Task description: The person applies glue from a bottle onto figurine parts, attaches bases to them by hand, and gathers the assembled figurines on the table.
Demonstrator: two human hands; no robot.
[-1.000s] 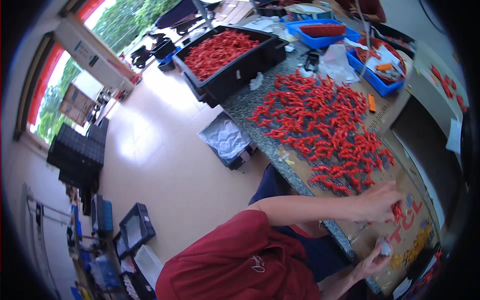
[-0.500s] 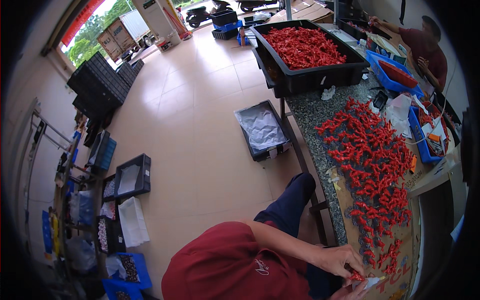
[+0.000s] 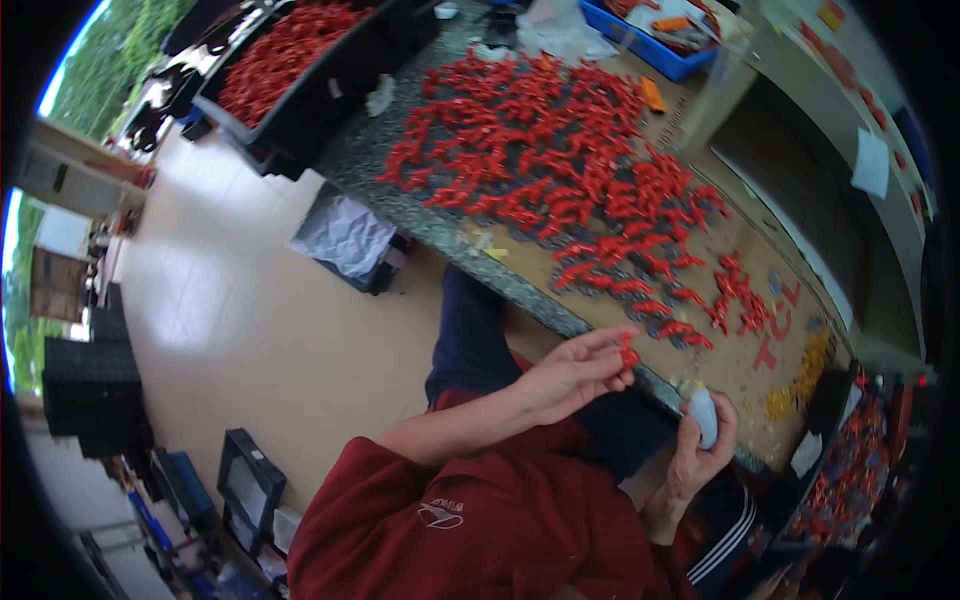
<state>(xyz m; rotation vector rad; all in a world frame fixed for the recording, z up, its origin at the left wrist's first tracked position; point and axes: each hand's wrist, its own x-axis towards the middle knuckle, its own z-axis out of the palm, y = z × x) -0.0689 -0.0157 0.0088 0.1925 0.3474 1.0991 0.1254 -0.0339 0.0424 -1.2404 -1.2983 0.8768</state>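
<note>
My left hand (image 3: 572,382) pinches a small red plastic figure (image 3: 628,356) between thumb and fingers, just off the near edge of the worktable. To its right, my right hand (image 3: 698,458) is wrapped round a small white squeeze bottle (image 3: 704,420) whose yellowish nozzle points up and away from me. The two hands are apart, and nozzle and figure do not touch. Beyond them, many red figures (image 3: 560,150) lie in crowded rows on a cardboard sheet (image 3: 590,330). A smaller loose group of red pieces (image 3: 738,295) lies to the right of the rows.
A black bin (image 3: 345,95) heaped with red pieces stands at the far left of the speckled stone tabletop (image 3: 390,150). Yellow bits (image 3: 805,375) are scattered at the right. A blue tray (image 3: 655,52) sits at the back. A paper-lined crate (image 3: 345,240) is on the floor.
My hands were close together with the bottle at the red figure; now they are separated, each keeping its item. The view has swung right, bringing the yellow bits into sight.
</note>
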